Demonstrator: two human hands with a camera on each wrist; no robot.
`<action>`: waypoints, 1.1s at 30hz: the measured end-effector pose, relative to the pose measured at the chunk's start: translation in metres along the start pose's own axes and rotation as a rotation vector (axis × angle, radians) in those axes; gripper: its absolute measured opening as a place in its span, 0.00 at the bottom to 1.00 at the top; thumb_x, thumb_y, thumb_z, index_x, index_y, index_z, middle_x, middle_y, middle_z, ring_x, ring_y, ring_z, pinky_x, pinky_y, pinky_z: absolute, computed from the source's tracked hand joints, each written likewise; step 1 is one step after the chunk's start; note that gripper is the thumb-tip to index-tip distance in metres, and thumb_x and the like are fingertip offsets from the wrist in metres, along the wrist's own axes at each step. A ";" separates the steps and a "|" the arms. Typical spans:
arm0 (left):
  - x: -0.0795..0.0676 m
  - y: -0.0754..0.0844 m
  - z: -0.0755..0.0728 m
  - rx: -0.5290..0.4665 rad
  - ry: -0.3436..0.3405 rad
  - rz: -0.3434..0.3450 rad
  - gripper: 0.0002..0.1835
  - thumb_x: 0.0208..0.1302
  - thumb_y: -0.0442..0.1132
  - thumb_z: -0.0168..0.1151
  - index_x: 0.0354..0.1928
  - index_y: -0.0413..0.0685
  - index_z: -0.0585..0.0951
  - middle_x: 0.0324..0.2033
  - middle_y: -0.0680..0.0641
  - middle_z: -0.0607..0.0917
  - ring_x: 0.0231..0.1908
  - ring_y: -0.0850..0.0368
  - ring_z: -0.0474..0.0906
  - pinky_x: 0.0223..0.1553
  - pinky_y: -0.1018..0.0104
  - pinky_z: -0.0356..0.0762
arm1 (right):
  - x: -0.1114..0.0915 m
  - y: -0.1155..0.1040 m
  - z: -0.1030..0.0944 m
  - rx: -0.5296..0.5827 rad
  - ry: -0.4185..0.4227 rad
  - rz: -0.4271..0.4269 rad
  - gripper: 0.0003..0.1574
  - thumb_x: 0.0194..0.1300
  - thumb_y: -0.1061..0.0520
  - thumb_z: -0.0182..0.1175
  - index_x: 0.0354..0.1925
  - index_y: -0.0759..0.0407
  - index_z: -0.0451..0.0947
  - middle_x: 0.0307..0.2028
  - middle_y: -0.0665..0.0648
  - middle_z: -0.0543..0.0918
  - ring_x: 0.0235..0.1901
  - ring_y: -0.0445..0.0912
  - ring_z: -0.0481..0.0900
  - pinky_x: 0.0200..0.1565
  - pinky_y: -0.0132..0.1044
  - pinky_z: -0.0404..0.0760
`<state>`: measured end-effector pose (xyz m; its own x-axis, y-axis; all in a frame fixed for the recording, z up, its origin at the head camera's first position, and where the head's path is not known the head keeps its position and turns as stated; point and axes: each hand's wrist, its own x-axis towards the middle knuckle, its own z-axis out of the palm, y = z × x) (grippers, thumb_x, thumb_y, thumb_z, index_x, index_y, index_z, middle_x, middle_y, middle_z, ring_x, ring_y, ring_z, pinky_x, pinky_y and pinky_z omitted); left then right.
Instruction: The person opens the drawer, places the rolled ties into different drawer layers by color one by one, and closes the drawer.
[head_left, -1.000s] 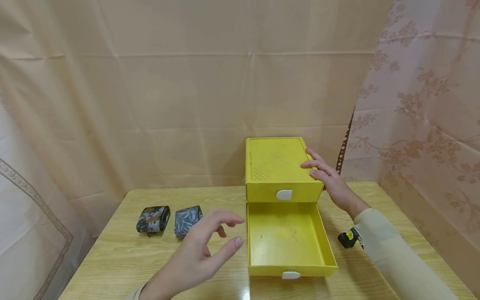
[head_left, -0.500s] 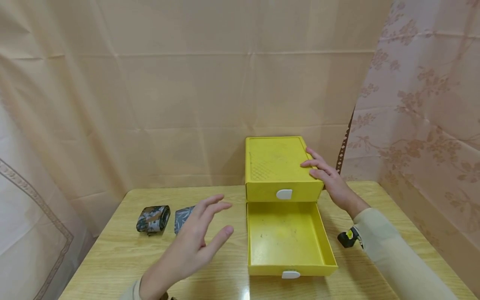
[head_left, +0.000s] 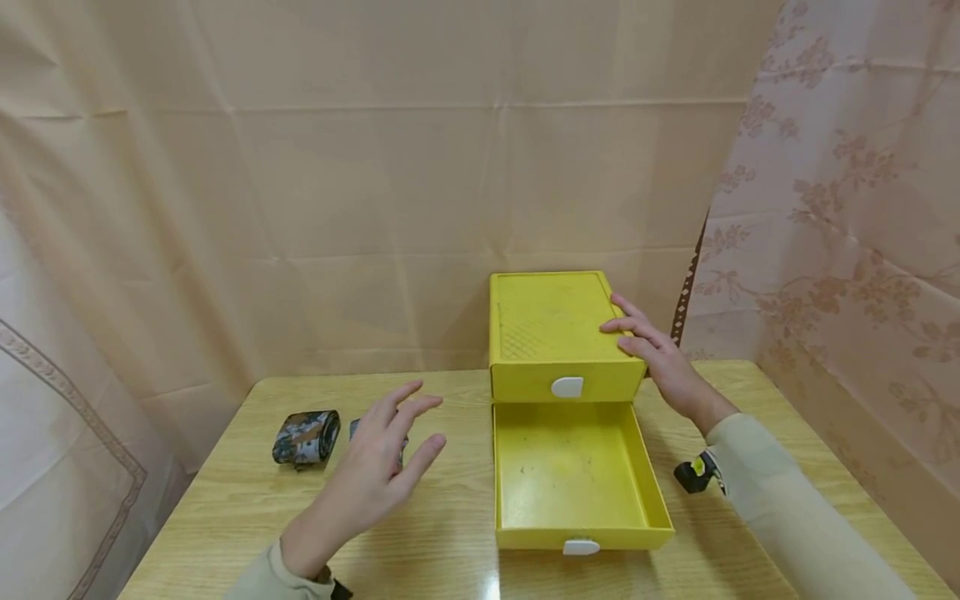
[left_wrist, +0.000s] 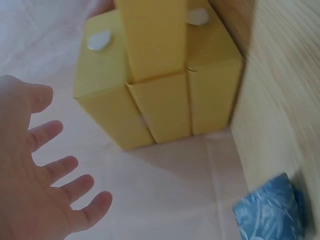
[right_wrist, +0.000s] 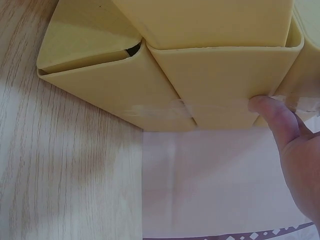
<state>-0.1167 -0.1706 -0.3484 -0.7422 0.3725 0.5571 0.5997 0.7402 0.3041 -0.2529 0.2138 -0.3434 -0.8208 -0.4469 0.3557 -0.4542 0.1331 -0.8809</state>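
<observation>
My left hand (head_left: 360, 475) hovers with its fingers spread, nothing between them. It hides most of a rolled blue-grey cloth with a leaf pattern (left_wrist: 270, 212), which lies on the table. To the left sits a rolled camouflage cloth (head_left: 306, 437). My right hand (head_left: 667, 371) rests on the right top edge of a yellow drawer cabinet (head_left: 551, 312). In the right wrist view, its thumb (right_wrist: 275, 112) lies against the cabinet's side wall. The middle yellow drawer (head_left: 570, 483) is pulled out toward me, with nothing inside; the upper drawer is pushed in.
A wooden table (head_left: 225, 517) carries everything. A beige curtain (head_left: 375, 208) hangs behind it, and a pink flowered curtain (head_left: 847, 208) on the right. White handles show on the drawers, one being the upper handle (head_left: 567, 387). A black wrist camera (head_left: 693, 475) is on the right wrist.
My left hand has moved left, away from the pulled-out drawer, and now covers most of the leaf-patterned roll. The right hand and the drawer stay in place.
</observation>
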 end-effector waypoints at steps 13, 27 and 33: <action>-0.007 -0.038 0.010 0.216 0.027 0.006 0.28 0.67 0.49 0.58 0.66 0.51 0.69 0.68 0.38 0.61 0.68 0.37 0.54 0.57 0.33 0.58 | -0.002 -0.003 0.000 -0.012 -0.004 0.012 0.19 0.77 0.56 0.39 0.58 0.63 0.67 0.74 0.50 0.43 0.72 0.47 0.35 0.63 0.65 0.39; -0.025 -0.101 0.008 0.216 -0.233 -0.235 0.30 0.72 0.52 0.50 0.70 0.48 0.62 0.70 0.32 0.50 0.69 0.32 0.40 0.63 0.33 0.46 | 0.003 0.024 -0.006 0.010 0.007 0.022 0.21 0.77 0.50 0.41 0.58 0.58 0.69 0.74 0.42 0.44 0.72 0.44 0.37 0.62 0.67 0.44; -0.033 -0.118 0.011 0.158 -0.296 -0.370 0.34 0.73 0.54 0.47 0.74 0.49 0.53 0.70 0.29 0.47 0.69 0.29 0.37 0.59 0.28 0.45 | 0.001 0.012 -0.004 0.009 0.004 0.042 0.20 0.77 0.50 0.41 0.58 0.58 0.69 0.74 0.42 0.44 0.72 0.46 0.38 0.61 0.66 0.50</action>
<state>-0.1661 -0.2646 -0.4113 -0.9635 0.1945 0.1837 0.2442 0.9199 0.3069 -0.2604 0.2182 -0.3524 -0.8404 -0.4376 0.3198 -0.4165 0.1439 -0.8977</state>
